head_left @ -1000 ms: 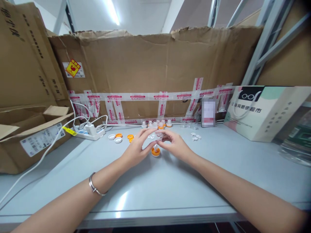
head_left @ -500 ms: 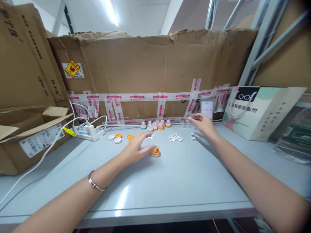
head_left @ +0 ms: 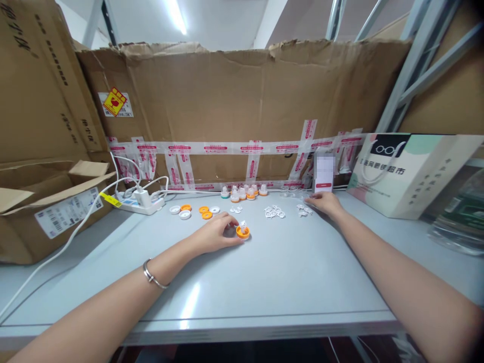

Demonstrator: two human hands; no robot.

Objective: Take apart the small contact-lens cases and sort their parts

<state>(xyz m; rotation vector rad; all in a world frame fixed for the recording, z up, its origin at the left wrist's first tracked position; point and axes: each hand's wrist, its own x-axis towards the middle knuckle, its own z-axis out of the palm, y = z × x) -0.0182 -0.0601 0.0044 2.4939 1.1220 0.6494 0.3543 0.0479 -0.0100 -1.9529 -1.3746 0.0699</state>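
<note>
Left hand [head_left: 216, 234] with grip around orange cap [head_left: 243, 235], right hand [head_left: 327, 203] grip unclear; "眼镜超市" on bag [head_left: 397, 189]

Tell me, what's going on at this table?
A person is handling small plastic parts. The left hand has thumb and fingers against an orange cap with a little white piece standing in it. The right hand is stretched out in front of the phone, near some clear pieces; whether it holds one, I can't tell.
</note>
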